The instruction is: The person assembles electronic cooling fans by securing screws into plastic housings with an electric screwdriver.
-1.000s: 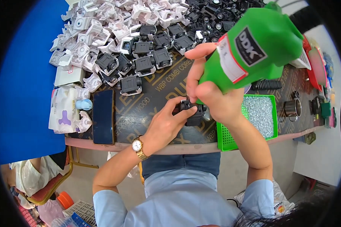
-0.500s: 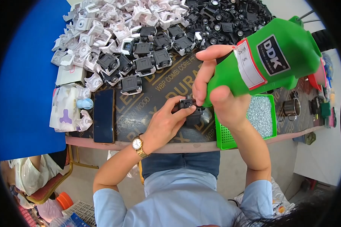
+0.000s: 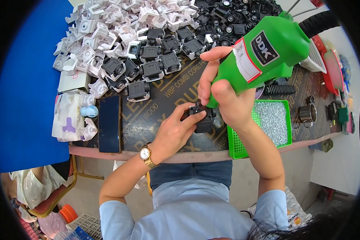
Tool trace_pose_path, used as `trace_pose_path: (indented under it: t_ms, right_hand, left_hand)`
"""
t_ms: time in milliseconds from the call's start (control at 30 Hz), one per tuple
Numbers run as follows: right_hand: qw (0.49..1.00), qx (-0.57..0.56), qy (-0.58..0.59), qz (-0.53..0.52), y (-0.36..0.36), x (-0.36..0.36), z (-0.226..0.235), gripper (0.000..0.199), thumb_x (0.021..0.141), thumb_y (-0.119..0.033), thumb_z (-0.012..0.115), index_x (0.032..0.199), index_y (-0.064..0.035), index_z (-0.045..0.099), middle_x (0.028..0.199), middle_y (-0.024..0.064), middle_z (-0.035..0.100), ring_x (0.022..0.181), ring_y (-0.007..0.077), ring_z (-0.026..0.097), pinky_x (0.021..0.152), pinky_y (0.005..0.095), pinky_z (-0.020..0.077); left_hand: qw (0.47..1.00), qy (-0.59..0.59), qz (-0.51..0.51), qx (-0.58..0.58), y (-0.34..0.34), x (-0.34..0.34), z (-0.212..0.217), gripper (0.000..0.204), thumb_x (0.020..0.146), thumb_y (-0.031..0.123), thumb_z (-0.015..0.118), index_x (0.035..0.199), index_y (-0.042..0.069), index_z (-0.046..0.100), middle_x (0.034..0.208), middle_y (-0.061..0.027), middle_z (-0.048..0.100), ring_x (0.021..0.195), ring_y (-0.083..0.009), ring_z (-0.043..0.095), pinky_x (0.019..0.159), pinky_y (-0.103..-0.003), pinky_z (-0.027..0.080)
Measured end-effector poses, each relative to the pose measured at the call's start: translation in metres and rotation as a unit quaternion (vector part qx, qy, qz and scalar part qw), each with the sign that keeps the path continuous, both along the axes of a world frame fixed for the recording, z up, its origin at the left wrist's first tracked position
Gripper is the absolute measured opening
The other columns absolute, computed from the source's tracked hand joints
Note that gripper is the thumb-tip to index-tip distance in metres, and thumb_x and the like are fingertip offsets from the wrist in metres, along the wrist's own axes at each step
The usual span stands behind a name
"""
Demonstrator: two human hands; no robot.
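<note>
My left hand (image 3: 179,127) pins a small black plastic housing (image 3: 204,125) to the dark tabletop, thumb and fingers closed round its left side. Above it, my right hand (image 3: 233,100) grips a green electric screwdriver (image 3: 244,60), tilted with its body up to the right. The tool's nose points down at the top of the housing; my fingers partly hide its tip, so contact there cannot be made out. To the right of the housing lies a green perforated tray (image 3: 237,150) holding many small silvery screws (image 3: 273,122).
Piles of white plastic brackets (image 3: 104,36) and black housings (image 3: 232,20) cover the far side. Black-and-white assemblies (image 3: 138,90) lie nearer. A phone (image 3: 110,124) and a white packet (image 3: 68,116) are at left. A metal cup (image 3: 307,114) stands at right, beyond the tray.
My right hand has brought the electric screwdriver left, its nose now closer over the housing. The black ribbed hose at its back shows more. My left hand stays put.
</note>
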State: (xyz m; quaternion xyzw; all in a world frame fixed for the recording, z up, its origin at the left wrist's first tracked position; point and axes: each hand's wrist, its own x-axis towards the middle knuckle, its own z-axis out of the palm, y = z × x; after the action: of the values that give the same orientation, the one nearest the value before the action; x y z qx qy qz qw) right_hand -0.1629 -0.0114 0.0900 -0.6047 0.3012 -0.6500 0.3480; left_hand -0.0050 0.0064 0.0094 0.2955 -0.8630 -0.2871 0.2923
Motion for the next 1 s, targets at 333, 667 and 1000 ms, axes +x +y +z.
trace_pose_path:
  t_ms: [333,667,1000]
  right_hand:
    - [1.0,-0.006,-0.006,-0.01,-0.002,-0.001,0.0,0.061,0.082,-0.045,0.065,0.112,0.0047,0.047,0.061,0.0051,0.052,0.049,0.0103,0.05,0.045,0.0218,0.0419]
    - [0.999,0.016,-0.05,0.004,0.005,-0.004,0.009,0.063,0.082,-0.046,0.064,0.114,0.004,0.044,0.063,0.0065,0.051,0.047,0.0117,0.048,0.045,0.0241,0.0423]
    - [0.999,0.015,-0.04,-0.001,0.006,0.0,0.003,0.065,0.08,-0.047,0.066,0.112,0.0052,0.044,0.062,0.0056,0.052,0.048,0.0107,0.049,0.044,0.0225,0.0417]
  left_hand:
    - [0.999,0.034,0.028,0.026,-0.002,0.002,0.0,0.042,0.073,0.003,0.066,0.113,0.012,0.06,0.117,-0.0089,0.055,0.083,-0.0287,0.063,0.069,-0.035,0.053]
    - [1.0,0.007,0.03,0.005,0.001,0.001,0.002,0.043,0.071,0.003,0.067,0.113,0.013,0.061,0.119,-0.0094,0.054,0.082,-0.0279,0.063,0.068,-0.035,0.053]
    - [0.999,-0.012,0.013,-0.04,0.004,0.001,0.0,0.047,0.071,-0.001,0.066,0.115,0.012,0.06,0.118,-0.0134,0.051,0.079,-0.0269,0.061,0.067,-0.034,0.053]
